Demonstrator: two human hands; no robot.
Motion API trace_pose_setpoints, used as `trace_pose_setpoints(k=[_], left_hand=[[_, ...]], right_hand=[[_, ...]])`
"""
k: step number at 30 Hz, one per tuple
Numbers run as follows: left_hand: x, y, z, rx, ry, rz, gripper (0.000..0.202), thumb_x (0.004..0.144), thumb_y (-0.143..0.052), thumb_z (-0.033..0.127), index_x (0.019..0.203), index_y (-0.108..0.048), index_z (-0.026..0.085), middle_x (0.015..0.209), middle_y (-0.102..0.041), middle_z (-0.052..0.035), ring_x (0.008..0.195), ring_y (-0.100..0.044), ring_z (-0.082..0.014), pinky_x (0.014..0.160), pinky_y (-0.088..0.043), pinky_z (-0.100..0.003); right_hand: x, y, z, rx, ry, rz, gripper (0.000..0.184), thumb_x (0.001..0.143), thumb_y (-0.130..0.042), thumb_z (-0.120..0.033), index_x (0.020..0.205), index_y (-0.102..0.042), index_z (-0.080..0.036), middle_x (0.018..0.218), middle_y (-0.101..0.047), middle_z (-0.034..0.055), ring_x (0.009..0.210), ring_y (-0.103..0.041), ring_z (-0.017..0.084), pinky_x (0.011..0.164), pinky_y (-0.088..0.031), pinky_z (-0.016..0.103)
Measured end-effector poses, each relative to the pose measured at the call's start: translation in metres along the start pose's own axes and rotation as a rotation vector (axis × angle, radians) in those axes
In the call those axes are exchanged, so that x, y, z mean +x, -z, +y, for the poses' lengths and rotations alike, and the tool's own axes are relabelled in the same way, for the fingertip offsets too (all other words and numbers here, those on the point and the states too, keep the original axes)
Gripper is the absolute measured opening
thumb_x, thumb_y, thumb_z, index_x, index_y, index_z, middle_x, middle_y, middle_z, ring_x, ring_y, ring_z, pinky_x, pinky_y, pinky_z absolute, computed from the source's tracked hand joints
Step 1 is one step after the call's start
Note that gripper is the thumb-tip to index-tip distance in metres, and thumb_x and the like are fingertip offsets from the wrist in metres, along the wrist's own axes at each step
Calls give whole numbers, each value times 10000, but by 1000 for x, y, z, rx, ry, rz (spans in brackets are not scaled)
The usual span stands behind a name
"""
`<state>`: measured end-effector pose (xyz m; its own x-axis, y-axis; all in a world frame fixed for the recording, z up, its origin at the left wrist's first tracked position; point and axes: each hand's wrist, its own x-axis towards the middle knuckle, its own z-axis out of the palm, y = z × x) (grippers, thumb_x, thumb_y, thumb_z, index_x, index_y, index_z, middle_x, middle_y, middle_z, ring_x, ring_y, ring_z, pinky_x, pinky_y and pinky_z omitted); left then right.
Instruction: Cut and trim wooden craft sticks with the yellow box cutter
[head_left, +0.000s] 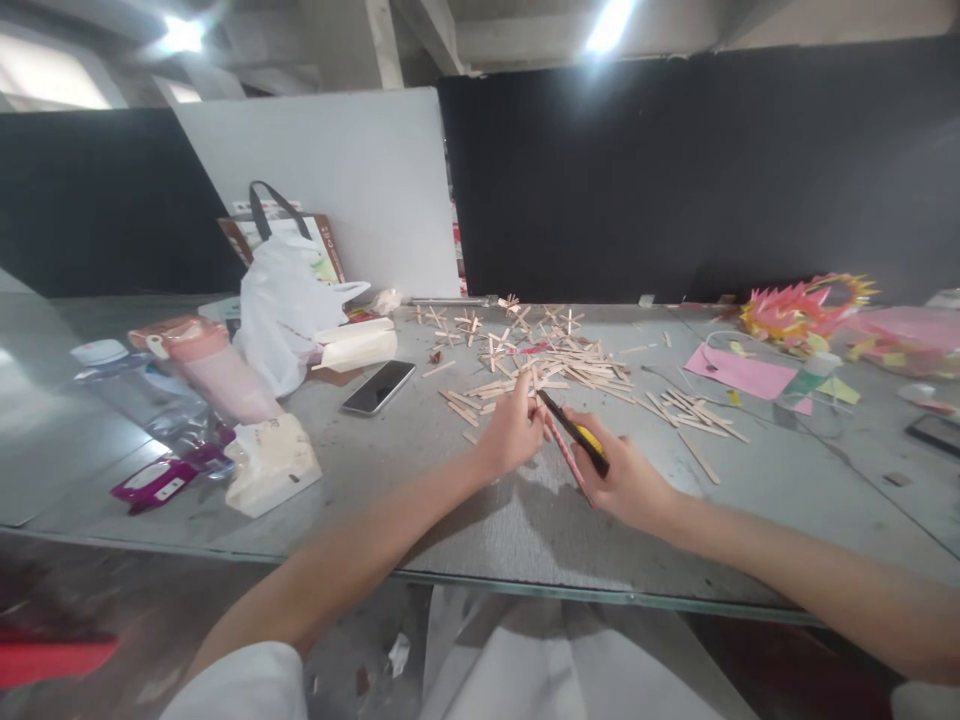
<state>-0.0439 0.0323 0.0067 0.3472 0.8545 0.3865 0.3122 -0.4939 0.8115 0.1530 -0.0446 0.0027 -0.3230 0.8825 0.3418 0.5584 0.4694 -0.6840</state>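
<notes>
My right hand is closed around a black and yellow utility knife, its front end pointing up and left toward my left hand. My left hand is closed with its fingertips pinched on a thin wooden stick, partly hidden by the fingers. Between the two hands runs a narrow red-and-white strip; which hand grips it I cannot tell. Just beyond my hands lies a loose heap of flat wooden sticks, some of them crossed over each other.
A phone lies left of the heap. Further left are a white plastic bag, a pink bottle, a clear bottle and a tissue pack. Pink paper and a red-yellow paper craft lie on the right.
</notes>
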Motion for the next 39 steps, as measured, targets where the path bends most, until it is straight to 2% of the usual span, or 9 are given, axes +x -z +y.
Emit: trace_pose_setpoints(k=[4, 9, 11, 17, 20, 25, 30, 34, 39], left_hand=[[2, 1, -1, 38, -12, 21, 565, 950, -526, 125, 1496, -391, 179, 767, -736, 38, 587, -720, -136, 655, -554, -256], [1, 1, -4, 52, 29, -6, 595, 957, -535, 150, 1528, -370, 178, 747, -733, 41, 551, -689, -131, 599, -532, -250], [1, 0, -5, 51, 36, -4, 597, 961, -541, 164, 1533, -373, 186, 748, -734, 42, 546, -681, -128, 586, -526, -245], [-1, -2, 0, -4, -10, 13, 568, 945, -546, 131, 1491, -400, 181, 768, -734, 35, 589, -726, -141, 633, -562, -255], [-2, -2, 5, -7, -40, 38, 559, 944, -546, 118, 1483, -409, 178, 775, -729, 35, 599, -730, -135, 671, -570, -259], [-1, 0, 3, 21, -51, 60, 550, 958, -530, 127, 1487, -389, 180, 752, -722, 49, 570, -707, -125, 635, -543, -243], [1, 0, 1, 16, -22, 47, 518, 976, -508, 141, 1480, -390, 173, 771, -723, 37, 551, -702, -123, 591, -528, -234], [1, 1, 4, 25, -55, 76, 535, 953, -552, 129, 1468, -419, 186, 755, -729, 39, 567, -708, -129, 649, -556, -251], [-2, 0, 11, 4, -98, 56, 549, 958, -562, 137, 1483, -409, 192, 728, -712, 50, 593, -726, -139, 680, -570, -254]], right_hand=[[12, 20, -11, -88, 32, -10, 445, 1013, -474, -274, 1448, -544, -205, 610, -596, -48, 411, -477, 130, 502, -384, 234], [30, 48, -24, -135, 134, -34, 362, 982, -505, -233, 1313, -653, -226, 901, -754, 37, 573, -564, 137, 640, -465, 254], [29, 47, -22, -133, 138, -38, 356, 989, -505, -245, 1313, -652, -224, 933, -761, 49, 596, -574, 143, 639, -464, 254], [4, 11, -6, -26, 26, 23, 446, 1011, -476, -274, 1449, -524, -201, 720, -663, -11, 452, -498, 132, 529, -419, 245], [-2, 4, -5, 9, 8, 7, 477, 1018, -462, -264, 1488, -484, -185, 670, -626, -26, 428, -496, 127, 501, -397, 233], [15, 30, -17, -104, 69, -9, 423, 1008, -492, -256, 1423, -565, -224, 680, -637, -29, 437, -444, 116, 516, -394, 229], [30, 51, -30, -174, 132, -39, 408, 971, -514, -200, 1358, -634, -247, 874, -736, 24, 548, -531, 129, 600, -442, 240], [17, 31, -19, -132, 102, 3, 408, 1017, -484, -255, 1414, -570, -216, 675, -626, -32, 445, -430, 121, 546, -409, 240], [-3, 1, -1, -64, 48, 41, 513, 1021, -458, -243, 1530, -435, -177, 599, -536, -66, 420, -450, 125, 485, -352, 222]])
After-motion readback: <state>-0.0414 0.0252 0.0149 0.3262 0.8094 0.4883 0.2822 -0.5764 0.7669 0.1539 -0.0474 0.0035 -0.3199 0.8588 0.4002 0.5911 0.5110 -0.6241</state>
